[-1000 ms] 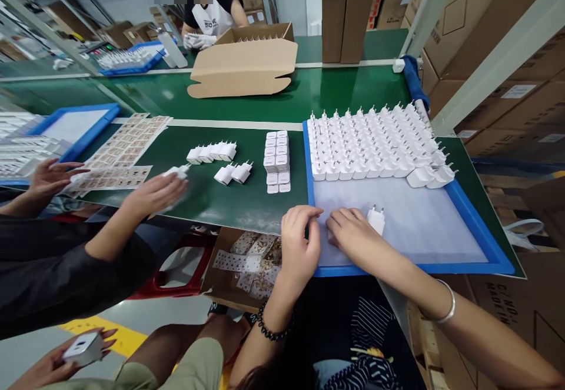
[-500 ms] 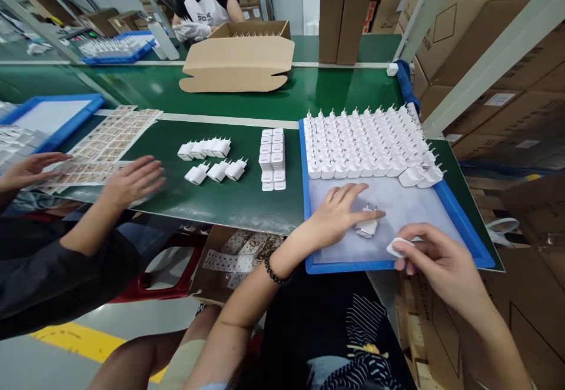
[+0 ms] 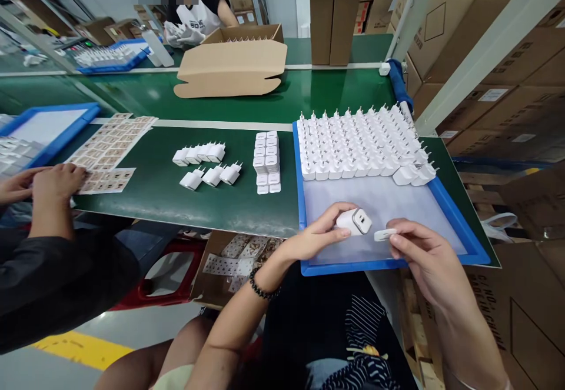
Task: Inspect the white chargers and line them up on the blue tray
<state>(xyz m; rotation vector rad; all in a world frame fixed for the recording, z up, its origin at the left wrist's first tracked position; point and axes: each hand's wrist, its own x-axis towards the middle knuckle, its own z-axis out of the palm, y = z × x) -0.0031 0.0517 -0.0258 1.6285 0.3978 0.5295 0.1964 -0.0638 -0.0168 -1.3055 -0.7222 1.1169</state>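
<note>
A white charger plug (image 3: pixel 354 220) is gripped by my left hand (image 3: pixel 318 236), its port face turned toward the right. Between the thumb and fingers of my right hand (image 3: pixel 421 249) is a small flat white cover (image 3: pixel 383 235), a short gap away from the charger. Both hands are over the bare front part of a blue-framed tray (image 3: pixel 324 267). Behind them, rows of white chargers (image 3: pixel 353 143) stand in the tray with their pins up. Left of the tray lies a stack of white covers (image 3: pixel 267 157).
Several loose chargers (image 3: pixel 198 155) lie on the green table (image 3: pixel 212 207). At the left, a co-worker's hands (image 3: pixel 57 181) rest by sticker sheets (image 3: pixel 112 143). An open carton (image 3: pixel 232 66) stands across the table near another person. Stacked boxes (image 3: pixel 485 31) fill the right side.
My left hand has closed on the charger and lifted it from the tray, port face up. My right hand's cover has turned nearly flat. The co-worker's hand has moved left onto the sheets.
</note>
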